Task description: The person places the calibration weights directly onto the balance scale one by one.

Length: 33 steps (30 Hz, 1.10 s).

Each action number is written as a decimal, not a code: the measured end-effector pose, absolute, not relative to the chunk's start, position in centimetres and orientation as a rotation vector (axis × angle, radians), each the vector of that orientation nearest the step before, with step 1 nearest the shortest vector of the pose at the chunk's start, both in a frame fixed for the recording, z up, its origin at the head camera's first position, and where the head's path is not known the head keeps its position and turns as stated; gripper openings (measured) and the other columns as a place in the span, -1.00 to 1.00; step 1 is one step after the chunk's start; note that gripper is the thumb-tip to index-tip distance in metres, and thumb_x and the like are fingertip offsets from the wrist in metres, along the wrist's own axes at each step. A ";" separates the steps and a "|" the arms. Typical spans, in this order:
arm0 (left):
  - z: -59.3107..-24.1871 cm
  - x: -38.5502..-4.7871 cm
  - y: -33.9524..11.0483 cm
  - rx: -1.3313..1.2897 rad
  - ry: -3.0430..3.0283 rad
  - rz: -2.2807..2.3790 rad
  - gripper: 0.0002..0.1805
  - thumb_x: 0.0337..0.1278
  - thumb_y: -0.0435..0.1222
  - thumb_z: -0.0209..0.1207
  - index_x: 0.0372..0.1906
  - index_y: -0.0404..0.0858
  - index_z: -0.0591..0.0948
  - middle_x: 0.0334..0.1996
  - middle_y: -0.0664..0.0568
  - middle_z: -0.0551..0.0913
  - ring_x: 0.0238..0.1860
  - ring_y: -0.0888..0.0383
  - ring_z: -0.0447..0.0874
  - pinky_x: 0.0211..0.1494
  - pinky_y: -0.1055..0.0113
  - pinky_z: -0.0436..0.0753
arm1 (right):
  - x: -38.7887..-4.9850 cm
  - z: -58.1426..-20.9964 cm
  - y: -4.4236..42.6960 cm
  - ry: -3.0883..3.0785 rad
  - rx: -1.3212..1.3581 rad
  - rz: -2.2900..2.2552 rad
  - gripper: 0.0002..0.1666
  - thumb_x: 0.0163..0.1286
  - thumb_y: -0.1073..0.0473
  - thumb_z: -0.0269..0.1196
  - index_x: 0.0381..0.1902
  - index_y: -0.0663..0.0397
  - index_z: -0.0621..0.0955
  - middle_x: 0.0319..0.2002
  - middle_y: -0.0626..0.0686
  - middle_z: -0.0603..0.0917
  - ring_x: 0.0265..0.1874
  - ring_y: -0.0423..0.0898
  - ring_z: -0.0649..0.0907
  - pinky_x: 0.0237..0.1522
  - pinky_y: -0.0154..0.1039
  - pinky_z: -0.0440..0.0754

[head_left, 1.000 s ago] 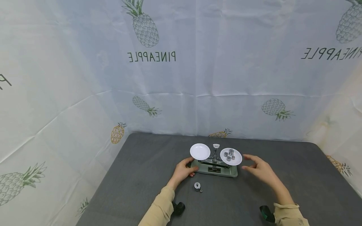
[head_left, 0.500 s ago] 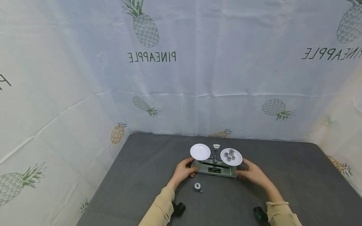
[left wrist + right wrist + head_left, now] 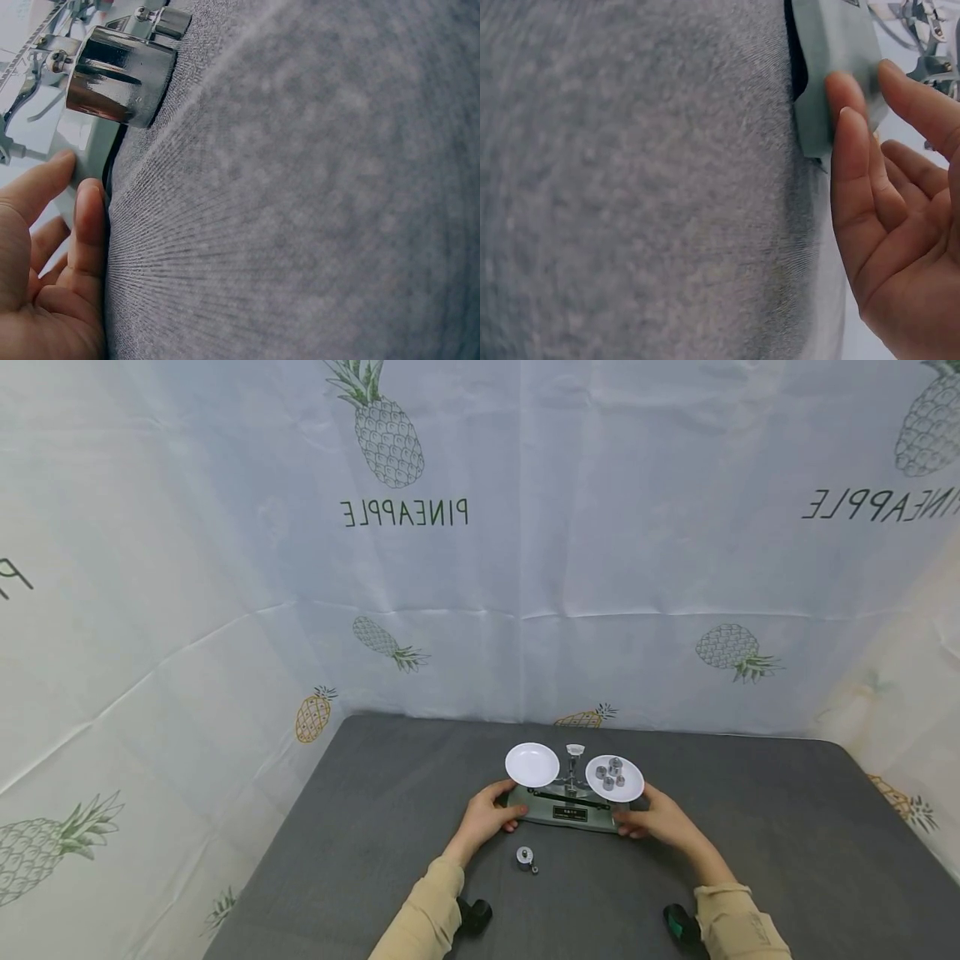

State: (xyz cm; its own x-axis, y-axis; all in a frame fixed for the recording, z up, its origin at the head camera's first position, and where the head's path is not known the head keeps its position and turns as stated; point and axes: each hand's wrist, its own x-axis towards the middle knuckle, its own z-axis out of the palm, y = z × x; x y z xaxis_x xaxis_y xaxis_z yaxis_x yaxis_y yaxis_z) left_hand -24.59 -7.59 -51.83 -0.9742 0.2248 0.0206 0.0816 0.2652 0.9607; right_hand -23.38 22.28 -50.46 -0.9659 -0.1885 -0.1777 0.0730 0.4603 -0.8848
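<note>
A green-based balance scale [image 3: 542, 811] stands on the grey table, a dark label on its front. My left hand [image 3: 482, 818] grips its left end, thumb on top and fingers curled at the side. At the other end, my right hand [image 3: 666, 821] holds the base corner [image 3: 836, 60] between thumb and fingers. The left white pan [image 3: 532, 765] bears nothing; several metal weights [image 3: 616, 767] sit on the right pan [image 3: 634, 785]. In front of the base stand a large metal weight [image 3: 124, 79] and a tiny one [image 3: 172, 24], near my left hand.
The grey tabletop [image 3: 592, 902] spreads around the scale. A pale curtain [image 3: 525, 560] printed with pineapples hangs behind and along the sides. Black wrist devices [image 3: 474, 917] sit at both cuffs.
My right hand has moved left from beside the right pan and taken hold of the base's right end. My left hand keeps its grip; the scale stays about where it was.
</note>
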 end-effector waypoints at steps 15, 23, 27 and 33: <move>-53.5 -25.5 -7.6 0.284 2.408 1.796 -0.42 -0.03 -0.30 0.33 0.18 -0.31 0.48 -0.21 -0.19 0.59 -0.65 0.34 0.53 -0.55 0.45 0.65 | -23.7 -51.4 23.2 2.295 -0.088 -1.572 -0.13 0.18 0.08 0.33 0.24 0.47 0.20 -0.46 0.01 0.72 -0.54 -0.18 0.70 -0.49 -0.28 0.70; -53.4 -25.4 -7.5 0.278 2.425 1.794 -0.43 -0.01 -0.37 0.30 0.17 -0.41 0.46 -0.18 -0.33 0.57 -0.63 0.19 0.58 -0.53 0.25 0.69 | -23.6 -52.1 23.4 2.281 -0.086 -1.556 -0.14 0.19 0.04 0.33 0.23 0.45 0.22 -0.37 0.01 0.70 -0.52 -0.17 0.71 -0.48 -0.27 0.71; -53.3 -25.3 -7.6 0.272 2.422 1.790 -0.42 -0.02 -0.31 0.32 0.18 -0.34 0.48 -0.18 -0.25 0.58 -0.63 0.26 0.57 -0.55 0.39 0.66 | -23.6 -52.1 23.4 2.278 -0.103 -1.567 -0.17 0.20 0.04 0.32 0.22 0.44 0.24 -0.38 0.00 0.69 -0.51 -0.16 0.71 -0.47 -0.27 0.71; -52.8 -25.0 -7.7 0.277 2.399 1.815 -0.41 -0.03 -0.29 0.33 0.18 -0.32 0.48 -0.16 -0.25 0.57 -0.62 0.18 0.60 -0.51 0.32 0.69 | -23.7 -52.0 23.4 2.241 -0.126 -1.602 -0.21 0.22 0.07 0.30 0.21 0.43 0.23 -0.35 -0.03 0.68 -0.50 -0.18 0.71 -0.44 -0.29 0.71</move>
State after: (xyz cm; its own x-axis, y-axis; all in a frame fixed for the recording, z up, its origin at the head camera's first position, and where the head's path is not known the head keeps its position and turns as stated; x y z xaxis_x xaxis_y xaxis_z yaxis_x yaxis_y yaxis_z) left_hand -25.03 -7.74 -52.84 -0.9760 0.2174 0.0139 0.0725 0.2640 0.9618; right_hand -23.69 23.41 -52.02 -0.9232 -0.2889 -0.2535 0.1463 0.3458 -0.9268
